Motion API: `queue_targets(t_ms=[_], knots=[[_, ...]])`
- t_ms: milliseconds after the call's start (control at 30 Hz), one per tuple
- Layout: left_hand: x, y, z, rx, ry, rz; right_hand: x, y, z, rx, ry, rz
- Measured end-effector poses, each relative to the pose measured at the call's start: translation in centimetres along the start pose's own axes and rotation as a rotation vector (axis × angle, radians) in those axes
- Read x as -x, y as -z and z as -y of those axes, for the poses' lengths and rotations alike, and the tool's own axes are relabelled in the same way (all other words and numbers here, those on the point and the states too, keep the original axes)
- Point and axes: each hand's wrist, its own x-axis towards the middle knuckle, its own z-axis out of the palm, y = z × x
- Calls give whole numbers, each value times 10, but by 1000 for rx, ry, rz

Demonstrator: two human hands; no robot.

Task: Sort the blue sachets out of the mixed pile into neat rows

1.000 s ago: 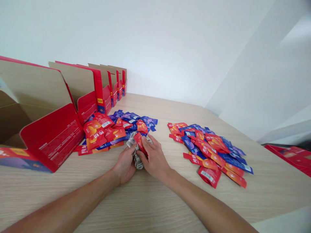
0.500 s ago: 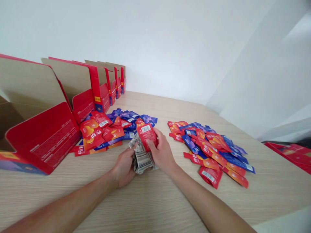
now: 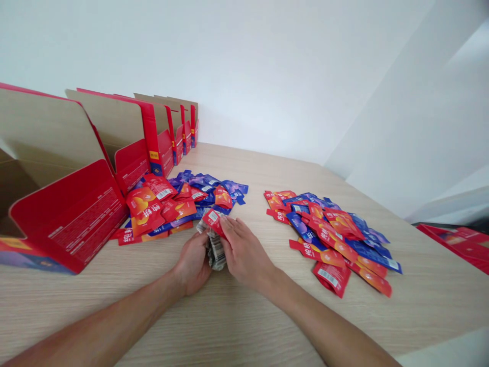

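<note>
My left hand [image 3: 194, 262] is closed around a crumpled, grey striped cloth [image 3: 217, 253] just above the table. In my right hand [image 3: 246, 252] is a small red packet [image 3: 213, 220] with a white label. The packet lies over the upper part of the cloth, and my right fingers cover much of both. Behind my hands, a pile of orange-red packets [image 3: 143, 211] and blue packets [image 3: 202, 182] rests in front of the boxes. A second pile, of red packets [image 3: 330, 278] and blue packets [image 3: 376, 250], lies to the right of my right hand.
Open red cardboard boxes [image 3: 76, 224] stand in a row along the left side, flaps raised. The light wooden table [image 3: 244, 321] meets a white wall [image 3: 260, 76] at the back. Beyond the right table edge is a red container [image 3: 458, 242].
My right hand has turned over and moved slightly left, drawing the red packet down against the cloth. More of the packet and cloth is now covered by my fingers.
</note>
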Motion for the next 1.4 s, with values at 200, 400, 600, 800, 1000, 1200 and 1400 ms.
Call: queue_targets(t_ms=[200, 400, 600, 800, 1000, 1200, 1400], knots=[[7, -4, 4, -69, 36, 120, -38, 36, -40, -151, -327, -238], [7, -2, 11, -156, 34, 167, -116, 16, -96, -537, -753, -320], [4, 4, 12, -179, 36, 210, -164, -26, -110, -411, -769, -246], [1, 6, 11, -178, 60, 233, -163, -37, -114, -174, -722, -117], [2, 4, 9, -199, 68, 186, -124, -4, -108, 28, -511, -49], [6, 1, 11, -232, 53, 215, -29, 80, -135, 221, -393, 52], [8, -4, 11, -242, 4, 180, 67, 151, -186, 465, -630, 246]])
